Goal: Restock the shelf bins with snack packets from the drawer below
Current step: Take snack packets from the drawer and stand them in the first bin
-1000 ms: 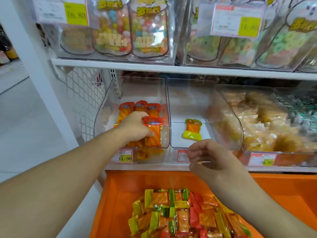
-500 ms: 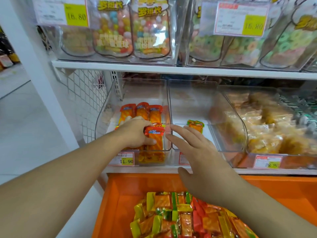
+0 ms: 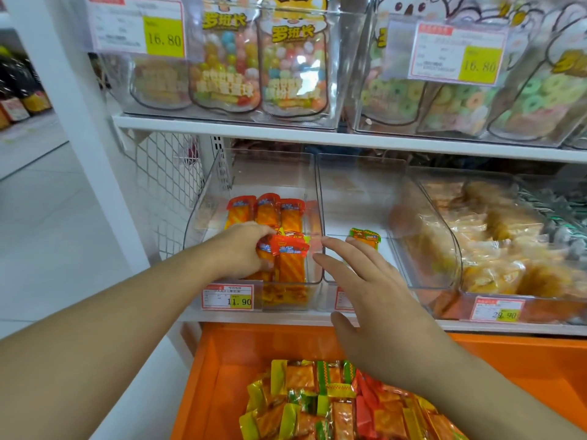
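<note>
Snack packets: red-topped orange packets (image 3: 287, 260) stand in the left clear bin (image 3: 203, 214) on the lower shelf; three more of the same kind (image 3: 265, 209) stand upright in a row behind them.
Left hand: the left hand (image 3: 243, 249) is inside the left clear bin, fingers curled round the front red-topped packets, grasping them by their left side.
Right hand: the right hand (image 3: 371, 300) is released, fingers straight and spread, holding nothing; its fingertips (image 3: 327, 241) reach over the front edge of the middle clear bin (image 3: 359, 198), near the wall shared with the left bin.
Middle bin contents: one green-topped orange packet (image 3: 367, 236) lies on the bin floor, just beyond the right hand's fingers; whether they touch it cannot be told.
Drawer: an orange drawer (image 3: 524, 369) stands pulled out below the shelf, holding a heap of mixed packets (image 3: 320, 404) in yellow, green, red and orange wrappers.
Right bin: a clear bin to the right (image 3: 444, 236) is full of pale yellow wrapped snacks.
Price tags: a tag reading 11.90 (image 3: 228, 296) sits on the front of the left bin; another tag (image 3: 497, 309) sits below the right bin.
Upper shelf: clear bins hold bags of coloured candy (image 3: 260, 65), with 16.80 tags (image 3: 136, 27) in front.
</note>
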A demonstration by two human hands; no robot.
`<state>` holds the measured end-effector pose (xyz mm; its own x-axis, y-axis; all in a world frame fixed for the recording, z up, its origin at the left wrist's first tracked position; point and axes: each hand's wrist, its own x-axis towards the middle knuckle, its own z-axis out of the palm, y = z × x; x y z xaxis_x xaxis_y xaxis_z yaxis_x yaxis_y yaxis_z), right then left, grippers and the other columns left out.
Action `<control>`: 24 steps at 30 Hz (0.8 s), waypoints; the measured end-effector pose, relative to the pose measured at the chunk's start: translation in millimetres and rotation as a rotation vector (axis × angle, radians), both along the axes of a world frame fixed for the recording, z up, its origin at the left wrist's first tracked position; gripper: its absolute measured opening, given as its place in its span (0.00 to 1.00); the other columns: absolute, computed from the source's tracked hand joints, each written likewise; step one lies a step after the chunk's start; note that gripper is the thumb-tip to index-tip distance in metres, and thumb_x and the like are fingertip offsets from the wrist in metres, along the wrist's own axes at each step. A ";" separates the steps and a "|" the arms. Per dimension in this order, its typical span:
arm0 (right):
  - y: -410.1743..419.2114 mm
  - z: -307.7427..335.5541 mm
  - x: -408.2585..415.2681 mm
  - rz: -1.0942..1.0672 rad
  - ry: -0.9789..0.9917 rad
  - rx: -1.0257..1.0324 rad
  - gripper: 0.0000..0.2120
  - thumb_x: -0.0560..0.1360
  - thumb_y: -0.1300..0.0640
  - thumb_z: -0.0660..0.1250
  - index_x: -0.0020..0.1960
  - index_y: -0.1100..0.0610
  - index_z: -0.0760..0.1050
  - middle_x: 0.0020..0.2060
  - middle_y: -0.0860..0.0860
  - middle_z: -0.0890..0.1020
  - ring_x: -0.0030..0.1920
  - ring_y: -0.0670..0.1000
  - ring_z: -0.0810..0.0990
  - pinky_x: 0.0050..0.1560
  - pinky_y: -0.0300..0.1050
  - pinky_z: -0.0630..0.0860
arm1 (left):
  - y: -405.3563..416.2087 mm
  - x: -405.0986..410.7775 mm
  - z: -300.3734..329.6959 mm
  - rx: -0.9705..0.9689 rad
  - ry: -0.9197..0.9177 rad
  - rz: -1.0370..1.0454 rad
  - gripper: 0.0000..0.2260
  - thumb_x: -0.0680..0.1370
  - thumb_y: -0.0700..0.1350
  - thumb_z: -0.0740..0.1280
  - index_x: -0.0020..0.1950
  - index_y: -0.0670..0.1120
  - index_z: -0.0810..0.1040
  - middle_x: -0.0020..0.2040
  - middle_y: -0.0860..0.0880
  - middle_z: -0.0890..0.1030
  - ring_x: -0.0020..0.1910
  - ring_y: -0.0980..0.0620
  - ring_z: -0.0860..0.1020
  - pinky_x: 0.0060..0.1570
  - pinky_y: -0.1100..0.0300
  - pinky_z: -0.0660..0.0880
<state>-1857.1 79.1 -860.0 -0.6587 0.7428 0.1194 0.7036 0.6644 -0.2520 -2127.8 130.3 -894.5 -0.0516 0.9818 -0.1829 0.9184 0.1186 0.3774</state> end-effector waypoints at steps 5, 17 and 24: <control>1.1 -2.7 -1.4 0.004 0.020 0.020 0.38 0.76 0.56 0.69 0.81 0.40 0.58 0.80 0.33 0.50 0.82 0.44 0.44 0.81 0.52 0.57 | -6.4 -3.4 2.9 -0.036 0.048 0.046 0.29 0.76 0.44 0.76 0.75 0.53 0.72 0.71 0.49 0.75 0.67 0.46 0.76 0.62 0.53 0.78; -0.8 -2.8 -3.1 0.003 0.034 0.024 0.39 0.75 0.57 0.70 0.80 0.40 0.59 0.80 0.34 0.51 0.82 0.45 0.47 0.81 0.53 0.59 | -7.5 5.8 1.8 0.156 -0.032 -0.007 0.27 0.72 0.50 0.80 0.69 0.52 0.77 0.63 0.55 0.79 0.60 0.54 0.77 0.60 0.58 0.76; 0.5 -2.6 -1.5 0.007 0.018 0.020 0.38 0.75 0.56 0.69 0.80 0.40 0.57 0.80 0.34 0.49 0.82 0.46 0.46 0.81 0.54 0.59 | -1.0 13.8 -1.9 0.072 0.054 -0.059 0.29 0.72 0.51 0.80 0.71 0.55 0.76 0.63 0.51 0.80 0.64 0.48 0.76 0.62 0.50 0.77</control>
<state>-1858.6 79.6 -862.6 -0.6615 0.7356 0.1460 0.6945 0.6743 -0.2510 -2114.0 129.2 -896.4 -0.0011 0.9939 -0.1100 0.9423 0.0378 0.3328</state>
